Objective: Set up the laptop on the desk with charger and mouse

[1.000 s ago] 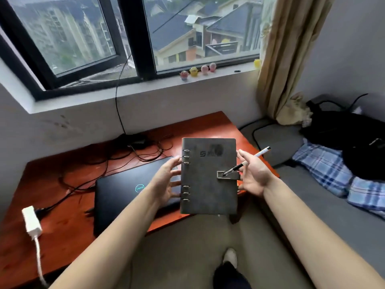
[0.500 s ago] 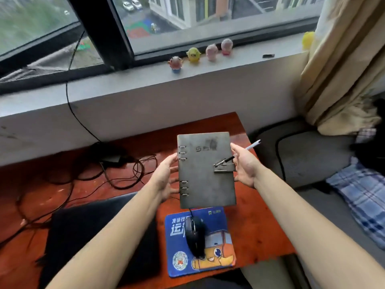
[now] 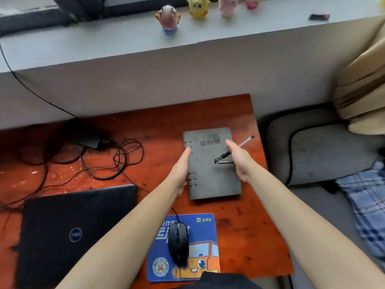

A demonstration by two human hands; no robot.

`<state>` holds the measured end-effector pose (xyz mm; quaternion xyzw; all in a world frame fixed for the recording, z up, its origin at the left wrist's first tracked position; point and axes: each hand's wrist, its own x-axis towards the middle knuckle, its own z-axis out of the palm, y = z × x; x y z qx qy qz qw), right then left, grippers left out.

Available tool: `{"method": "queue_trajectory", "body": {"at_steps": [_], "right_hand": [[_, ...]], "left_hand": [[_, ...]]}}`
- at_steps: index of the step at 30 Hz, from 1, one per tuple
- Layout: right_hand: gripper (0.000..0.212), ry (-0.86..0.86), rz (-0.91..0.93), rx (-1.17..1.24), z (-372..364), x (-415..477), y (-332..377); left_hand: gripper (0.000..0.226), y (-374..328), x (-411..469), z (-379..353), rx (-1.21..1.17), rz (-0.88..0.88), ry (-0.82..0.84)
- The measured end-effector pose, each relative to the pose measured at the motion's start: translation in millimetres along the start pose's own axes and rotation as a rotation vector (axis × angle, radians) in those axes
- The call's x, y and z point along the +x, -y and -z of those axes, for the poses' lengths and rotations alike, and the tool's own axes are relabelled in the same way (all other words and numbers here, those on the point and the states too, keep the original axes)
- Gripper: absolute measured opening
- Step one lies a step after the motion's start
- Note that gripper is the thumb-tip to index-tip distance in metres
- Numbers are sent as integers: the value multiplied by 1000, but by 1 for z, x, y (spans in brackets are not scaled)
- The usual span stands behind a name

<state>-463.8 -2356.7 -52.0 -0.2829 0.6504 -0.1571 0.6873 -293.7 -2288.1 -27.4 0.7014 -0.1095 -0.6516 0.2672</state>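
Note:
A closed black laptop (image 3: 79,226) lies on the left of the red-brown desk (image 3: 158,122). To its right, a black wired mouse (image 3: 178,243) rests on a blue mouse pad (image 3: 206,232). The black charger brick (image 3: 87,135) sits at the back left among tangled cables (image 3: 125,157). A grey ring-bound notebook (image 3: 210,176) lies flat at the back right of the desk, with a pen (image 3: 244,141) in its clasp. My left hand (image 3: 181,170) presses its spine edge. My right hand (image 3: 239,161) holds the opposite edge by the clasp.
A grey window ledge runs behind the desk with small toy figurines (image 3: 168,19) on it. Right of the desk are a grey cushion (image 3: 325,153), a plaid cloth (image 3: 366,205) and a beige curtain (image 3: 362,80). A cable (image 3: 31,90) hangs down from the window.
The view has tilted down and closed in on the desk. Both hands have carried the notebook forward and lowered it from mid-air onto the back right of the desk.

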Motion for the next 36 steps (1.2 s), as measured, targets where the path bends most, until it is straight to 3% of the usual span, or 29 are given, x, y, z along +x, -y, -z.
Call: {"method": "queue_trajectory", "body": {"at_steps": [6, 8, 11, 15, 19, 21, 26, 29, 31, 36], "right_hand": [[60, -100, -3, -44, -2, -10, 2], [52, -167, 10, -67, 1, -18, 2], [47, -297, 79, -183, -7, -34, -4], [15, -306, 41, -60, -40, -47, -16], [14, -284, 128, -258, -96, -52, -22], [11, -268, 193, -510, -125, -48, -27], [15, -223, 233, -831, -174, -43, -41], [43, -246, 234, -987, -185, -36, -56], [54, -273, 254, -990, -187, -35, -64], [57, -238, 213, -967, -181, -43, -72]], "left_hand": [[43, -4, -3, 9, -13, -38, 61], [54, -6, -12, 16, 9, -59, 47], [56, -1, -20, 43, 211, -237, 9], [60, 20, -23, 97, 616, -372, -50], [61, 43, -29, 152, 883, -521, -187], [63, 57, -31, 178, 961, -555, -251], [67, 104, -35, 212, 1206, -539, -327], [79, 127, -32, 228, 1341, -499, -266], [78, 133, -29, 237, 1410, -491, -229], [74, 128, -30, 241, 1458, -482, -185]]}}
